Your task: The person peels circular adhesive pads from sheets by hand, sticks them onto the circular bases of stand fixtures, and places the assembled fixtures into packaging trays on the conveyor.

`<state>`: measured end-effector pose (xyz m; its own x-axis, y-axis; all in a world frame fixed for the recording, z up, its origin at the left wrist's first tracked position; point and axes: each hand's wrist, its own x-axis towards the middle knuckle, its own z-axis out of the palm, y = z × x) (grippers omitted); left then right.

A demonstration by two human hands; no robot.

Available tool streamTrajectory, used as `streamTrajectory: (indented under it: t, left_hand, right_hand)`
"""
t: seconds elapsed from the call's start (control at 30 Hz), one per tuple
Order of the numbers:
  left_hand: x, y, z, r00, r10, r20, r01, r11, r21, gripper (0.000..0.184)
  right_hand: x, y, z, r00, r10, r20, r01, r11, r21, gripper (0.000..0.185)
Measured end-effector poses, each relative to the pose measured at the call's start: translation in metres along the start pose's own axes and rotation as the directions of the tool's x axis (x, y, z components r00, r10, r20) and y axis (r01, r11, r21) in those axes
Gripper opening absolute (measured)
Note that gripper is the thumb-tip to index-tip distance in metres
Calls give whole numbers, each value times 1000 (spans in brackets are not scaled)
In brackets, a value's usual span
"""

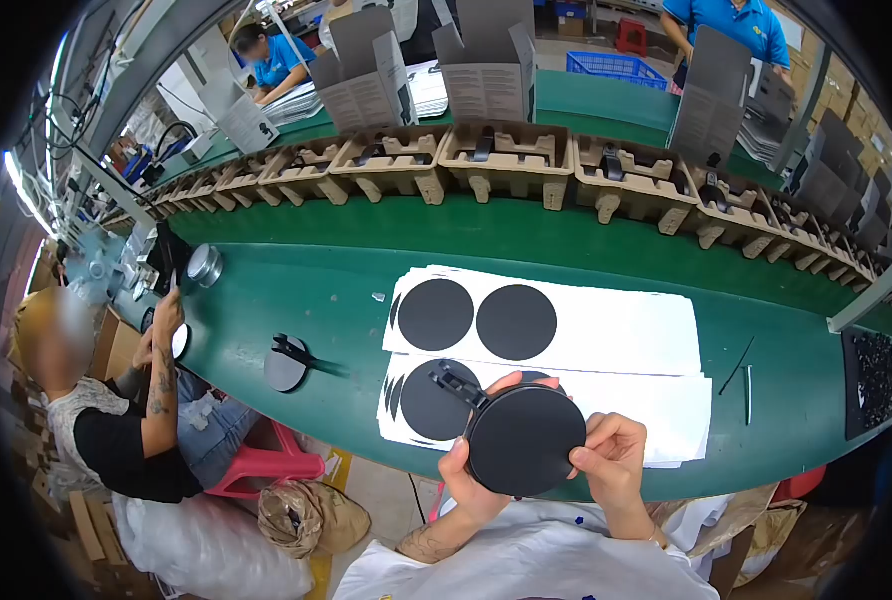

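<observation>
A round black disc-shaped part (528, 440) with a hinged bracket (456, 382) at its upper left is held up in front of me, above the near table edge. My left hand (469, 490) is wrapped round its left and lower side, with fingertips showing over the top rim. At the right rim, my right hand (616, 460) is closed, thumb and fingers pinching the edge. Beneath lie white sheets (626, 335) bearing black circles (516, 322); the part partly covers the lower row. Another round part with a bracket (286, 368) stands on the table to the left.
A row of brown moulded trays (506, 175) runs along the raised back ledge, with open grey boxes (486, 90) behind. A screwdriver-like rod (748, 395) and a dark bin of small parts (869, 380) are on the right. A co-worker (116, 420) sits at the left.
</observation>
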<state>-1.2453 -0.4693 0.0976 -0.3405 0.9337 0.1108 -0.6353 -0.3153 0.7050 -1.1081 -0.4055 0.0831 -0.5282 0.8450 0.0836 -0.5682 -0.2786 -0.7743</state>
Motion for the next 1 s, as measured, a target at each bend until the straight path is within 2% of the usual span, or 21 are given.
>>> streamTrajectory:
  t: [0.3, 0.5, 0.6, 0.73, 0.8, 0.93, 1.0]
  left_hand:
    - [0, 5, -1, 1000, 22, 1, -22, 998, -63, 83]
    - [0, 11, -6, 1000, 19, -16, -19, 999, -27, 84]
    - [-3, 11, -11, 999, 43, -16, -44, 996, -81, 82]
    - [-4, 22, -9, 1000, 11, -9, -11, 1000, -6, 77]
    - [-7, 26, -9, 999, -22, -38, 21, 999, -25, 76]
    - [-11, 23, -18, 999, 48, -3, -48, 998, -42, 74]
    - [-12, 23, -20, 997, 72, 4, -72, 997, -19, 73]
  right_hand:
    - [-2, 2, 11, 1000, -22, 9, 22, 999, -40, 12]
    - [1, 11, 15, 999, -45, 18, 46, 997, -54, 11]
    - [1, 14, 18, 999, -41, 20, 42, 997, -63, 11]
    - [1, 15, 24, 998, -53, 27, 55, 995, -88, 11]
    - [2, 17, 27, 999, -42, 31, 45, 994, -96, 11]
    - [3, 18, 28, 1000, -3, 29, 7, 989, -148, 10]
    - [6, 12, 34, 997, 72, -11, -73, 974, -216, 10]
